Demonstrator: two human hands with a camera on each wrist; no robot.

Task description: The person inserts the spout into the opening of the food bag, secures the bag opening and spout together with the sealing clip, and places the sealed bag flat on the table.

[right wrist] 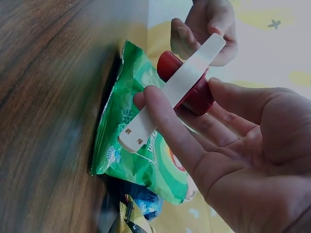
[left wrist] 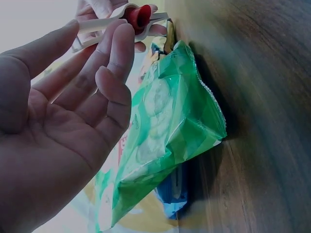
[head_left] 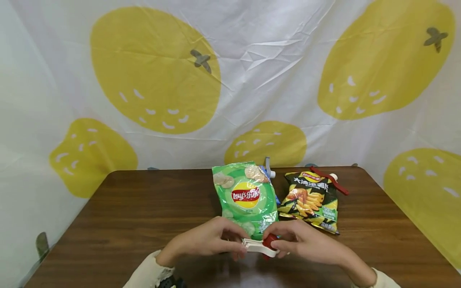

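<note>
A white bag-sealing clip [head_left: 256,247] with a red round spout piece [head_left: 269,241] through its middle is held between both hands, close in front of the green chip bag. My left hand [head_left: 212,239] pinches the clip's left end between thumb and fingers. With thumb and fingers, my right hand [head_left: 306,241] grips the red piece; in the right wrist view, one of its fingers [right wrist: 167,119] lies across the white bar. That same view shows the red piece [right wrist: 197,97] standing out on both sides of the bar. The green Lay's bag [head_left: 245,204] lies just beyond the hands.
Right of the green bag lies a black chip bag [head_left: 309,200], with a red clip [head_left: 336,185] and white cap across its top. A blue bag [left wrist: 174,194] is mostly hidden behind the green one, near a grey clip [head_left: 267,165]. A patterned cloth hangs behind the brown table [head_left: 144,208].
</note>
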